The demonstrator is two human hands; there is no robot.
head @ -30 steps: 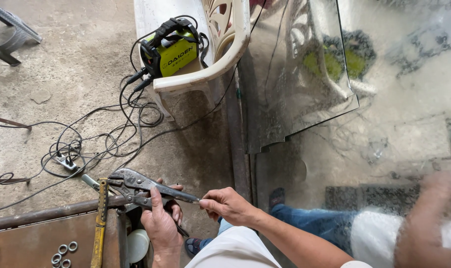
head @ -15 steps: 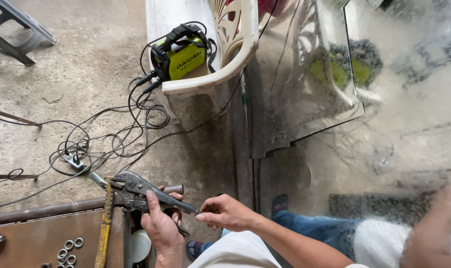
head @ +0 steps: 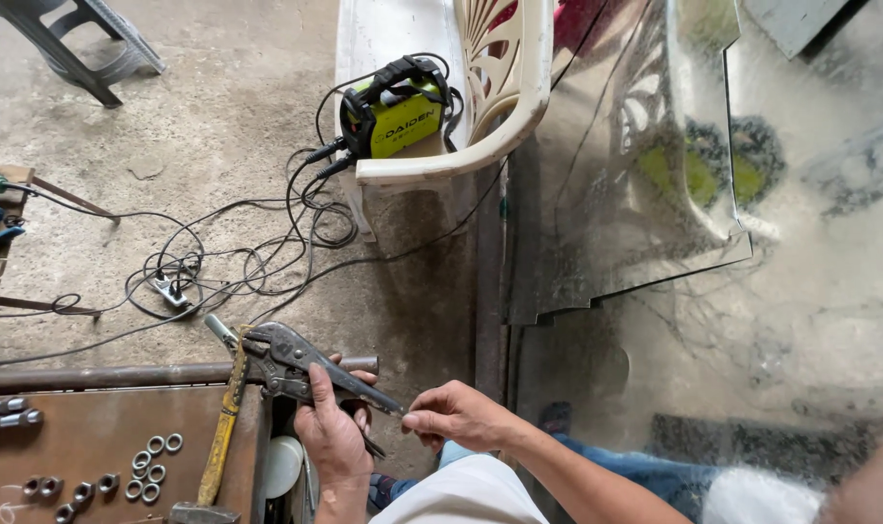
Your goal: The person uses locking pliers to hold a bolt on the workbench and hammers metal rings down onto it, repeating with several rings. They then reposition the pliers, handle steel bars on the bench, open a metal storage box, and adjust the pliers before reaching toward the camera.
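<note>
Across the top of my view, a shiny steel sheet (head: 635,165) leans beside a white plastic chair (head: 499,107) that carries a yellow-green welding machine (head: 400,114), its cables (head: 237,252) sprawling over the concrete. Nearer me sits a brown metal worktable (head: 92,437) with a hammer (head: 218,437) and a scatter of nuts (head: 150,464). Over the table's edge, my left hand (head: 330,437) is wrapped tight round the handles of the locking pliers (head: 300,364), and my right hand (head: 456,415) pinches narrow at the tip of the rear handle, seemingly on the adjusting screw. I judge it best to keep the left grip steady, turn the screw in small amounts, and test the jaws' closing before clamping hard.
</note>
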